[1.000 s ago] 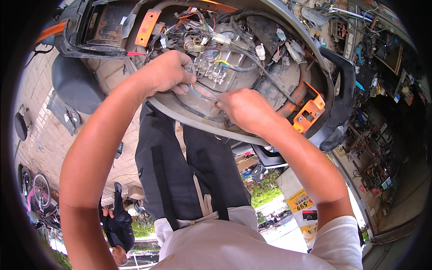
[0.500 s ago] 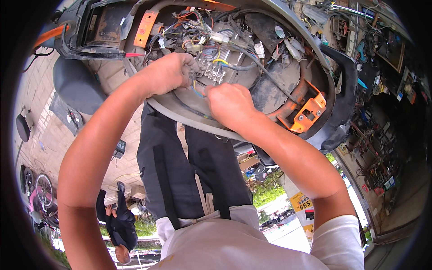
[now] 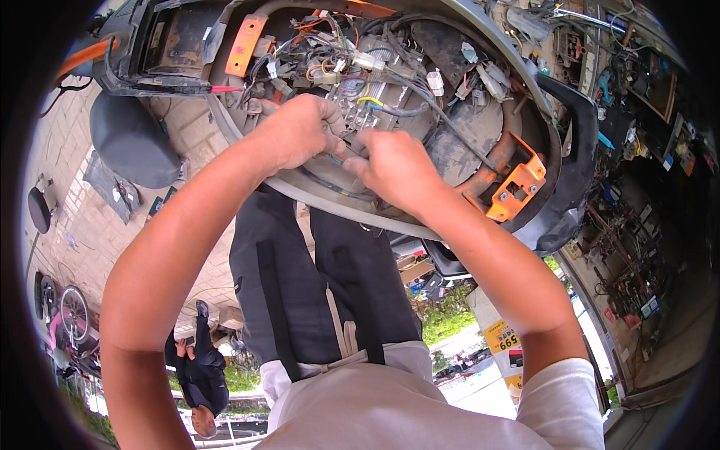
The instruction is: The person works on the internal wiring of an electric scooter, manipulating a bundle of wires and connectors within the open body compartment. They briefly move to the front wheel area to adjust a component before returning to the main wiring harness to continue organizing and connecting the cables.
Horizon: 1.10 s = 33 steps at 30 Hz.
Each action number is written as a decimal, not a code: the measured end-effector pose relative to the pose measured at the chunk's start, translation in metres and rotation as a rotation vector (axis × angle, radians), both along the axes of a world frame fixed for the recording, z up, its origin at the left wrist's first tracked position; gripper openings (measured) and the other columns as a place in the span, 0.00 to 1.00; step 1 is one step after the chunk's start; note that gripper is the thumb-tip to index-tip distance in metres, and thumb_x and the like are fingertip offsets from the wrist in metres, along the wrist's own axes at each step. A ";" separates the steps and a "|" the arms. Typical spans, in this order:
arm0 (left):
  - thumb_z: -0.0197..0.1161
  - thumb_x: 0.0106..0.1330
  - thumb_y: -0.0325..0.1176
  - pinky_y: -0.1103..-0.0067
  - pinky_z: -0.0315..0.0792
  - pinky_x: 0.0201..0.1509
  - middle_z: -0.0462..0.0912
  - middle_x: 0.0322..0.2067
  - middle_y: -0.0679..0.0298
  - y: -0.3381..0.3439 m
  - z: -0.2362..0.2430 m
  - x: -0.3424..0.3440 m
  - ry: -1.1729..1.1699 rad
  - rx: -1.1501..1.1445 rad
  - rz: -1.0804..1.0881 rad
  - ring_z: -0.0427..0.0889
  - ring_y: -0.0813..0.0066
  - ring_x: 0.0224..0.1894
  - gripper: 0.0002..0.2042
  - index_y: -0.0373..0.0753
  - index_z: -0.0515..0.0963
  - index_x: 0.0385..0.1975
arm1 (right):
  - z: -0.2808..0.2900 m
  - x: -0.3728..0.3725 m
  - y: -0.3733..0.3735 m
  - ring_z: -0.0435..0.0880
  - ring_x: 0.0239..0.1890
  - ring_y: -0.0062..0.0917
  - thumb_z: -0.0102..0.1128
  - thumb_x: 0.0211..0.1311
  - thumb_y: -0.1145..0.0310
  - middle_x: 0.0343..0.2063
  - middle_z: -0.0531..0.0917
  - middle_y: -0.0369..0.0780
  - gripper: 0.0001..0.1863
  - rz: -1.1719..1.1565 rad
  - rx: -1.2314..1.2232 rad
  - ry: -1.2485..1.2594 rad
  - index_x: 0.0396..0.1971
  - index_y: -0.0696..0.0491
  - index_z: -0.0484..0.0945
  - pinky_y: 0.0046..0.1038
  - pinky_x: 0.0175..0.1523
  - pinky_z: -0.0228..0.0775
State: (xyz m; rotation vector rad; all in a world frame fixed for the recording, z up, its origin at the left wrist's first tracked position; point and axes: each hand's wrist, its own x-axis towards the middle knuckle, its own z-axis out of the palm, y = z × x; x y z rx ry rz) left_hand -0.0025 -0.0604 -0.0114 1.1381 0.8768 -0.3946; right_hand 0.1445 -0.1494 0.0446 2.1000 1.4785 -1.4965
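Note:
My left hand [image 3: 304, 131] and my right hand [image 3: 394, 163] meet over the near rim of an opened scooter body [image 3: 352, 208]. The fingers of both are closed in a pinch on thin wires, whose ends are mostly hidden by the fingertips. Just beyond them sits a finned metal controller [image 3: 394, 96] with a row of terminals [image 3: 361, 118]. A thick cable with a yellow band [image 3: 371, 100] runs from there to the right. A tangle of coloured wires with white connectors [image 3: 367, 61] lies over the controller.
Orange brackets [image 3: 517, 187] and a second orange bracket [image 3: 245, 46] stick up inside the body. A black seat [image 3: 133, 141] lies on the paved ground at left. Tools and parts crowd the shelves [image 3: 637, 247] at right. Another person [image 3: 201, 371] is in the distance.
My left hand has moved right and slightly down, closer to my right hand. My right hand has shifted a little right, its fingers now meeting the left ones.

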 end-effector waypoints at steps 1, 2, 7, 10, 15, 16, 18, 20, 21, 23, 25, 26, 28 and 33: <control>0.68 0.52 0.24 0.76 0.71 0.38 0.81 0.24 0.62 0.000 0.000 0.000 -0.001 0.008 -0.001 0.77 0.75 0.28 0.04 0.35 0.79 0.27 | 0.001 0.005 0.001 0.84 0.34 0.43 0.65 0.55 0.64 0.28 0.84 0.49 0.13 -0.081 0.017 0.055 0.33 0.59 0.80 0.40 0.41 0.75; 0.68 0.53 0.25 0.76 0.71 0.37 0.81 0.24 0.62 0.000 0.000 -0.001 -0.002 0.015 -0.002 0.77 0.75 0.28 0.04 0.35 0.80 0.27 | 0.004 0.010 0.003 0.84 0.31 0.42 0.63 0.56 0.68 0.26 0.83 0.49 0.12 -0.237 -0.010 0.138 0.37 0.59 0.78 0.38 0.39 0.75; 0.67 0.55 0.26 0.76 0.70 0.36 0.80 0.23 0.63 0.001 0.006 0.001 0.017 0.054 -0.030 0.76 0.75 0.27 0.04 0.35 0.80 0.28 | -0.002 0.006 -0.002 0.84 0.26 0.37 0.58 0.59 0.73 0.22 0.82 0.48 0.08 -0.533 0.153 0.357 0.38 0.57 0.79 0.34 0.35 0.74; 0.65 0.57 0.26 0.76 0.70 0.34 0.78 0.22 0.64 0.001 0.003 0.000 0.004 0.027 -0.015 0.74 0.76 0.25 0.03 0.35 0.80 0.29 | -0.003 0.006 -0.004 0.85 0.25 0.36 0.57 0.61 0.72 0.20 0.82 0.48 0.07 -0.477 0.155 0.248 0.36 0.57 0.78 0.34 0.34 0.73; 0.63 0.58 0.26 0.76 0.68 0.31 0.77 0.21 0.64 -0.002 0.002 0.000 -0.035 -0.015 0.015 0.73 0.77 0.24 0.04 0.34 0.81 0.29 | 0.006 0.012 -0.005 0.85 0.23 0.34 0.55 0.63 0.73 0.20 0.81 0.48 0.06 -0.427 0.157 0.168 0.34 0.61 0.76 0.33 0.32 0.74; 0.64 0.58 0.27 0.76 0.68 0.32 0.77 0.21 0.63 -0.002 0.001 -0.001 -0.040 0.000 -0.011 0.73 0.76 0.24 0.04 0.34 0.81 0.30 | 0.008 0.013 -0.005 0.85 0.23 0.33 0.54 0.63 0.73 0.21 0.82 0.48 0.07 -0.442 0.147 0.191 0.34 0.61 0.76 0.32 0.31 0.74; 0.64 0.58 0.27 0.75 0.69 0.33 0.78 0.21 0.62 -0.002 -0.001 0.000 -0.052 0.031 -0.057 0.73 0.75 0.24 0.04 0.34 0.81 0.30 | 0.011 0.014 -0.005 0.86 0.23 0.31 0.54 0.64 0.73 0.23 0.82 0.47 0.07 -0.472 0.127 0.236 0.34 0.62 0.76 0.30 0.31 0.75; 0.64 0.58 0.28 0.75 0.70 0.34 0.79 0.22 0.61 -0.002 -0.002 0.001 -0.066 0.061 -0.099 0.75 0.73 0.25 0.05 0.34 0.81 0.31 | 0.000 0.021 -0.012 0.85 0.27 0.26 0.53 0.66 0.73 0.27 0.83 0.42 0.08 -0.553 0.062 0.328 0.37 0.62 0.77 0.26 0.32 0.76; 0.64 0.58 0.28 0.75 0.70 0.35 0.80 0.23 0.60 -0.002 -0.001 0.000 -0.072 0.053 -0.096 0.75 0.72 0.26 0.05 0.34 0.81 0.31 | -0.002 0.020 -0.010 0.85 0.29 0.23 0.53 0.67 0.72 0.29 0.83 0.40 0.09 -0.592 0.028 0.378 0.39 0.62 0.77 0.24 0.33 0.76; 0.65 0.57 0.28 0.74 0.71 0.37 0.81 0.24 0.58 -0.002 0.000 0.000 -0.085 0.038 -0.091 0.77 0.71 0.28 0.06 0.34 0.82 0.31 | 0.001 0.019 -0.007 0.84 0.30 0.22 0.52 0.67 0.72 0.30 0.83 0.39 0.09 -0.590 -0.059 0.427 0.37 0.62 0.77 0.24 0.33 0.76; 0.64 0.57 0.28 0.74 0.71 0.39 0.82 0.26 0.58 -0.002 0.000 0.001 -0.070 0.053 -0.138 0.79 0.70 0.30 0.06 0.35 0.82 0.32 | 0.003 0.018 -0.006 0.85 0.29 0.25 0.53 0.66 0.73 0.28 0.83 0.41 0.08 -0.567 -0.079 0.427 0.35 0.62 0.78 0.27 0.33 0.76; 0.64 0.57 0.28 0.73 0.71 0.40 0.82 0.26 0.58 -0.001 0.001 0.002 -0.063 0.061 -0.161 0.79 0.70 0.31 0.06 0.35 0.82 0.32 | 0.000 0.019 -0.009 0.86 0.28 0.28 0.54 0.64 0.73 0.26 0.83 0.44 0.08 -0.545 -0.055 0.405 0.33 0.62 0.78 0.30 0.34 0.76; 0.64 0.58 0.26 0.76 0.71 0.36 0.81 0.25 0.62 0.001 0.009 0.004 -0.054 0.097 -0.176 0.77 0.76 0.28 0.05 0.32 0.80 0.32 | -0.002 0.019 -0.013 0.85 0.28 0.36 0.56 0.61 0.72 0.24 0.83 0.49 0.08 -0.389 0.017 0.283 0.31 0.62 0.79 0.36 0.36 0.75; 0.64 0.57 0.23 0.79 0.72 0.34 0.80 0.25 0.63 -0.001 0.007 0.004 0.006 0.056 -0.158 0.77 0.78 0.27 0.06 0.30 0.79 0.33 | 0.009 0.023 -0.019 0.80 0.34 0.51 0.58 0.57 0.70 0.27 0.81 0.54 0.08 -0.063 0.071 -0.004 0.29 0.60 0.79 0.45 0.41 0.72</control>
